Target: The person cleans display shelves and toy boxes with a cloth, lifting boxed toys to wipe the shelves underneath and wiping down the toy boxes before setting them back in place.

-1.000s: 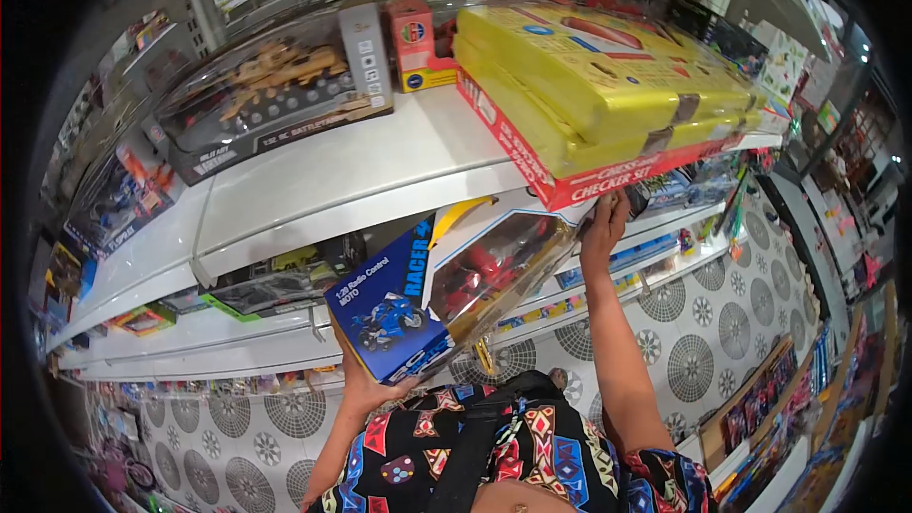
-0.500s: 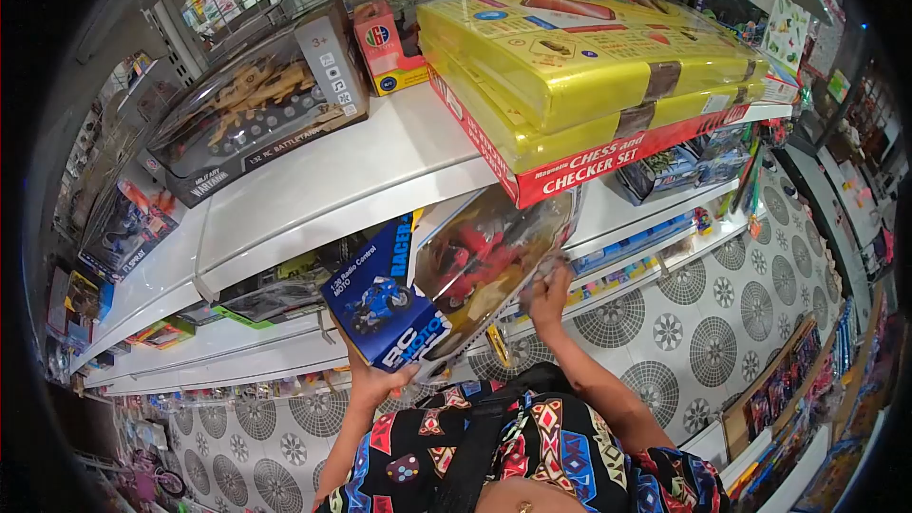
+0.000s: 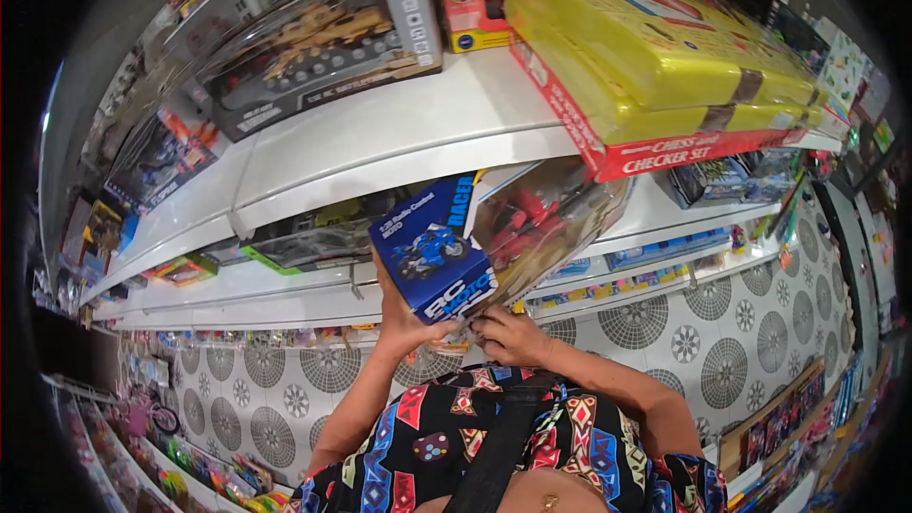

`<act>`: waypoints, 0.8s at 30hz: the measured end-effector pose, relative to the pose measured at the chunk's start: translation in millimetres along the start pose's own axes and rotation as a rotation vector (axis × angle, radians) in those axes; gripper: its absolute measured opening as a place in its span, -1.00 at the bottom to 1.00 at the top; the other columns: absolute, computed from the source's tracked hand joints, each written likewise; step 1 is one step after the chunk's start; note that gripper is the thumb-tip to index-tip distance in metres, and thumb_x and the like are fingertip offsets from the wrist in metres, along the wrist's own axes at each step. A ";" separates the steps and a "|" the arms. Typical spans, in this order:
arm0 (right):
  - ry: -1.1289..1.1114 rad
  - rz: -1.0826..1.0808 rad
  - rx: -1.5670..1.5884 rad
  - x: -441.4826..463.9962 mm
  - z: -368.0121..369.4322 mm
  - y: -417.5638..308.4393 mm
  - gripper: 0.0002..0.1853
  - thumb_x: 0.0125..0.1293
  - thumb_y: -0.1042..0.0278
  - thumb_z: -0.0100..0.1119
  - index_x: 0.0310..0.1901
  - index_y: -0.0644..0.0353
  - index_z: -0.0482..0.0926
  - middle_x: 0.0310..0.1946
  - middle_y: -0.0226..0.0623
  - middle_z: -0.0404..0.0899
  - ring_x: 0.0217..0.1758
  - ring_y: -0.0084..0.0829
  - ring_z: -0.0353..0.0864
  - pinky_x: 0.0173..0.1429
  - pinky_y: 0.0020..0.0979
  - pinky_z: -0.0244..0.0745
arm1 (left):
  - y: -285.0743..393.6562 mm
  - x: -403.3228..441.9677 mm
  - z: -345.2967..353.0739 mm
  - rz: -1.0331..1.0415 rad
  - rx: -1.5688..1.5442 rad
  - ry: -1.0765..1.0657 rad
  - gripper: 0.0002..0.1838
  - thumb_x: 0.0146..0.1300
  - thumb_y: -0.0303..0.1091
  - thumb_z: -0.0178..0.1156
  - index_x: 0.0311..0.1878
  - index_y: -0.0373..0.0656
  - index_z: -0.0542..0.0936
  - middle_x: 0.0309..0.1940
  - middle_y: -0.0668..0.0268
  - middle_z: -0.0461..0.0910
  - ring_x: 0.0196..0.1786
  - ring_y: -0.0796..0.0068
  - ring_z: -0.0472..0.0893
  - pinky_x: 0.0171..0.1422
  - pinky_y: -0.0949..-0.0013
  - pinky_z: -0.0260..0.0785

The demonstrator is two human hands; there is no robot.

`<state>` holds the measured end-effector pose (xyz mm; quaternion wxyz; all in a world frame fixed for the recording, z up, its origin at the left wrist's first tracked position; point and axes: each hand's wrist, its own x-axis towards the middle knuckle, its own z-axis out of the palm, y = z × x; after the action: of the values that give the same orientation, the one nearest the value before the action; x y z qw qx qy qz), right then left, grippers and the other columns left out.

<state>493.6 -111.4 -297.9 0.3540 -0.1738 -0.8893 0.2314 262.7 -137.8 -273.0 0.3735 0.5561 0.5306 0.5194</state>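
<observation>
A boxed RC toy motorcycle (image 3: 427,256) is tilted in front of the shelves; its end panel is blue, and a red motorcycle shows behind the clear window. My left hand (image 3: 407,331) grips its lower left corner, the thumb along the bottom edge and the fingers hidden behind the box. Close by, my right hand (image 3: 511,336) is just under the box's lower edge with its fingers curled in. A small greyish thing seems to lie at those fingertips, too unclear to name.
On the upper white shelf (image 3: 380,138) stand a boxed battle tank (image 3: 323,52), a pink-red box (image 3: 465,0) and yellow cases (image 3: 655,57) over a red chess and checker set (image 3: 674,156). Lower shelves hold more boxed toys. Patterned floor tiles (image 3: 727,370) show below right.
My right hand has moved from the box's clear window down and left to its lower edge near my left hand. The view has shifted, so the shelf items appear farther right and higher.
</observation>
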 end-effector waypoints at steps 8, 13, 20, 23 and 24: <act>0.482 -0.192 -0.123 81.9 -58.3 -58.0 -0.59 -0.05 0.59 0.22 -0.07 0.19 0.59 -0.21 -0.23 0.47 -0.30 -0.25 0.52 -0.28 -0.32 0.45 | 12.5 7.6 -4.7 0.119 0.108 0.052 0.77 -0.70 0.23 0.62 0.44 -0.31 -0.44 0.37 -0.10 -0.05 0.44 0.03 0.05 0.50 0.19 -0.06; 0.200 -0.180 -0.208 67.6 -27.4 -53.6 -0.56 0.03 0.43 0.29 0.03 0.15 0.57 -0.21 -0.26 0.40 -0.26 -0.27 0.50 -0.25 -0.29 0.42 | 18.2 9.8 -8.5 0.129 0.169 0.033 0.76 -0.71 0.10 0.65 0.45 -0.27 -0.44 0.35 -0.09 -0.02 0.41 0.03 0.12 0.48 0.19 0.00; 0.161 -0.219 -0.162 24.8 -14.7 -23.7 -0.53 -0.02 0.46 0.25 0.03 0.10 0.56 -0.21 -0.23 0.41 -0.30 -0.24 0.54 -0.20 -0.29 0.51 | 9.8 4.3 -8.1 0.099 0.169 -0.021 0.76 -0.74 0.07 0.66 0.45 -0.27 -0.42 0.34 -0.08 0.00 0.41 0.01 0.14 0.45 0.16 0.06; 0.034 -0.160 -0.230 1.9 -10.7 -1.7 -0.50 -0.09 0.50 0.23 0.01 0.03 0.58 -0.21 -0.25 0.43 -0.26 -0.24 0.55 -0.17 -0.30 0.53 | 6.2 6.6 -10.1 0.137 0.214 -0.030 0.72 -0.69 0.03 0.64 0.45 -0.29 -0.44 0.35 -0.06 0.00 0.39 0.07 0.17 0.45 0.20 0.07; -0.018 -0.116 -0.249 -5.9 -13.6 8.6 -0.49 -0.09 0.50 0.22 0.01 0.00 0.58 -0.21 -0.27 0.43 -0.24 -0.25 0.55 -0.16 -0.30 0.53 | 5.7 7.8 -10.2 0.155 0.213 -0.033 0.70 -0.65 0.00 0.63 0.45 -0.29 -0.44 0.35 -0.06 0.01 0.38 0.09 0.19 0.45 0.22 0.07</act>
<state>508.6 -103.1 -296.9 0.3346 -0.1625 -0.9228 0.1002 253.1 -132.4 -264.3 0.2798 0.6404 0.5320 0.4781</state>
